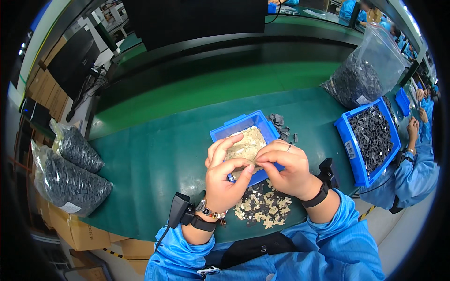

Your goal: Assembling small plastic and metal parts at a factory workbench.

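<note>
My left hand (226, 174) and my right hand (289, 169) meet over a small blue bin (260, 177). Thumb and forefinger of each are pinched together, tips touching or nearly so. Whatever lies between the fingertips is too small to make out. Other fingers of my left hand are loosely curled above the bin. Inside it is a heap of small flat beige pieces (251, 138). Between the bin and my body, a loose pile of mixed beige and black small pieces (265, 204) spreads on the green table. Dark flat pieces (277, 122) lie by the bin's far right corner.
A larger blue bin (349, 149) of black pieces stands at right, below a clear bag (358, 77) of dark pieces. Two more filled bags (70, 182) (77, 150) sit at the table's left edge. A co-worker's arm (413, 136) is at far right. Cardboard boxes (84, 232) stand lower left.
</note>
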A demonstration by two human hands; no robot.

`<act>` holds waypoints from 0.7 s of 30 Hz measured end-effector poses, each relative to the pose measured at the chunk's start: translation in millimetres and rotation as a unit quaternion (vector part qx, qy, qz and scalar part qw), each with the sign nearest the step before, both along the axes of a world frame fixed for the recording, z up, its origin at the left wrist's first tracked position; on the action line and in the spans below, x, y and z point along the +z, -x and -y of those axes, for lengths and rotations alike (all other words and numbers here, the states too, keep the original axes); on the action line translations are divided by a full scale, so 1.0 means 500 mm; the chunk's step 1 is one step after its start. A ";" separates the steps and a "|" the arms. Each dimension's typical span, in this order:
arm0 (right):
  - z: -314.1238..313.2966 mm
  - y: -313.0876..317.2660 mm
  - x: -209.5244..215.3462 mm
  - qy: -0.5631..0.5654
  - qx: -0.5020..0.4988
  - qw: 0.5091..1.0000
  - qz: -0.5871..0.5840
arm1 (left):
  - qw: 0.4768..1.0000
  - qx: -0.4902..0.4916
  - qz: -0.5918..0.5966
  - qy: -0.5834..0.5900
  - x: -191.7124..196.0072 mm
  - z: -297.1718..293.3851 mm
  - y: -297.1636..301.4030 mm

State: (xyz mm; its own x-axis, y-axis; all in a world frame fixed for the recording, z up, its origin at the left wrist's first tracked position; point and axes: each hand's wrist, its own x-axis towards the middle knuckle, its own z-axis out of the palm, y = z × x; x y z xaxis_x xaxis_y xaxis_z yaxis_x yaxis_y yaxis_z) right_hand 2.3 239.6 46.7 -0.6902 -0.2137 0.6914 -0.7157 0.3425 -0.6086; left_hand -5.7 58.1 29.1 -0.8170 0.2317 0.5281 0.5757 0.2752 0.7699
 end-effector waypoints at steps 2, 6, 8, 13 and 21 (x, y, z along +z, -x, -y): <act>0.001 0.000 0.000 -0.009 0.004 1.000 0.000 | 1.000 0.000 0.005 -0.001 -0.001 0.001 -0.001; 0.003 0.000 -0.003 -0.028 -0.002 1.000 -0.010 | 1.000 0.002 -0.001 -0.005 0.000 -0.001 -0.004; 0.004 -0.002 -0.004 -0.058 -0.002 0.998 -0.010 | 1.000 0.020 -0.001 0.013 0.000 -0.003 -0.007; 0.007 -0.005 -0.001 -0.091 -0.021 0.995 -0.025 | 0.998 0.040 -0.027 0.040 0.000 -0.002 -0.007; 0.007 -0.005 -0.009 -0.120 -0.034 0.992 -0.033 | 0.995 0.043 -0.040 0.086 0.008 -0.001 -0.009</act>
State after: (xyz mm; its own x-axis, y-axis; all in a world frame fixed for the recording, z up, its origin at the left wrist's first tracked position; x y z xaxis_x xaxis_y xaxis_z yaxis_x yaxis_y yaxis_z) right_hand 4.9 236.0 42.0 -0.6629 -0.3318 0.6712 -0.7221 0.5202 -0.4560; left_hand -1.4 58.6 32.9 -0.7953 0.2550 0.5500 0.6010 0.4509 0.6599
